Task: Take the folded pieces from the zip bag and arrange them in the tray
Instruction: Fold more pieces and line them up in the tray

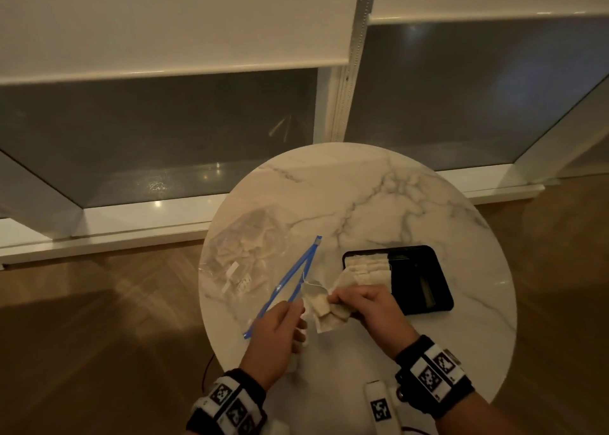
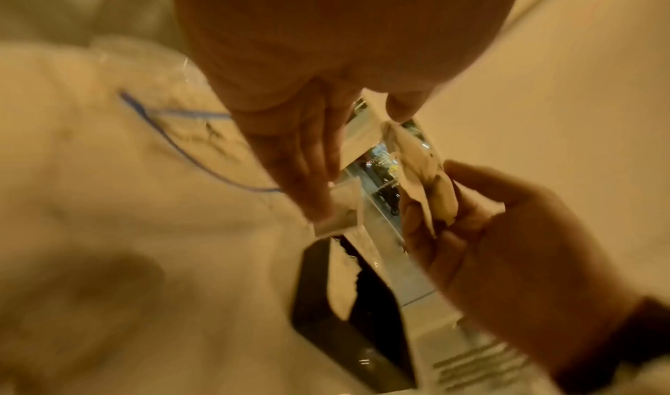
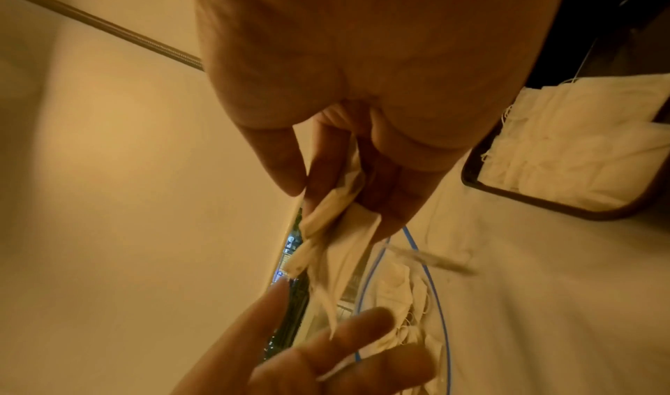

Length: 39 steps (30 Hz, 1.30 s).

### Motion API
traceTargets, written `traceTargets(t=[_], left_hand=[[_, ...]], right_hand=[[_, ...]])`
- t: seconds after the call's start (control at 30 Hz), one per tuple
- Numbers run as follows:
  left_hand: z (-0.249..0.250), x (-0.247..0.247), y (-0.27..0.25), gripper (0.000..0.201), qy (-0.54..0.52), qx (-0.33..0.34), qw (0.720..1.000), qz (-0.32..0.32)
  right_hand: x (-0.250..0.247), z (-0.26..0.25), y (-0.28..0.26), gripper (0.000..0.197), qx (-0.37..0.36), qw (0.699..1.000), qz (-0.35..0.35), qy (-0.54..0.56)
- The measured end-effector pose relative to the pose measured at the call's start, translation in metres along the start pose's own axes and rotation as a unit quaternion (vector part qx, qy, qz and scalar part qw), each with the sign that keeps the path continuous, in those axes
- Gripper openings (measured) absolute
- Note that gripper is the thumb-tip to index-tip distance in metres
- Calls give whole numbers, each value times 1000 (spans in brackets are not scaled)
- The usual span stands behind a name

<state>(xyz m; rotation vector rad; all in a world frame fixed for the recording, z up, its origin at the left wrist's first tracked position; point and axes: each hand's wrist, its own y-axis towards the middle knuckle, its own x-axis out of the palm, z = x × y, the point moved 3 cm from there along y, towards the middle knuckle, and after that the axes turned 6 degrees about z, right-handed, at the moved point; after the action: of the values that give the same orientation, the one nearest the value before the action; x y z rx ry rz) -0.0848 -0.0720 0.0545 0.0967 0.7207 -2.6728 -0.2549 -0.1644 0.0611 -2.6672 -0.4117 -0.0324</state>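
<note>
A clear zip bag (image 1: 244, 263) with a blue zip strip (image 1: 290, 283) lies open on the left of the marble table, with several folded white pieces still inside. A black tray (image 1: 425, 279) on the right holds folded pieces (image 1: 369, 268) in its left part. Between bag and tray, my right hand (image 1: 333, 301) grips a bunch of folded pieces (image 1: 324, 312), which shows in the right wrist view (image 3: 348, 229) between thumb and fingers. My left hand (image 1: 296, 309) is at the bag's mouth with straight, spread fingers (image 3: 362, 326); one small piece (image 2: 337, 215) lies against its fingertips.
The round table (image 1: 362, 197) ends close behind both wrists, with wooden floor around it. A white device with a marker tag (image 1: 379, 405) lies at the near edge. Large windows and a low sill stand beyond the table. The tray's right part (image 1: 428, 289) is bare.
</note>
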Motion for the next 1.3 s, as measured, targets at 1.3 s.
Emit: traceTargets(t=[1.3], left_hand=[[-81,110,7,14,24,-155,968,196]], right_hand=[[-100,74,28,6,-62,914,-198,-349]])
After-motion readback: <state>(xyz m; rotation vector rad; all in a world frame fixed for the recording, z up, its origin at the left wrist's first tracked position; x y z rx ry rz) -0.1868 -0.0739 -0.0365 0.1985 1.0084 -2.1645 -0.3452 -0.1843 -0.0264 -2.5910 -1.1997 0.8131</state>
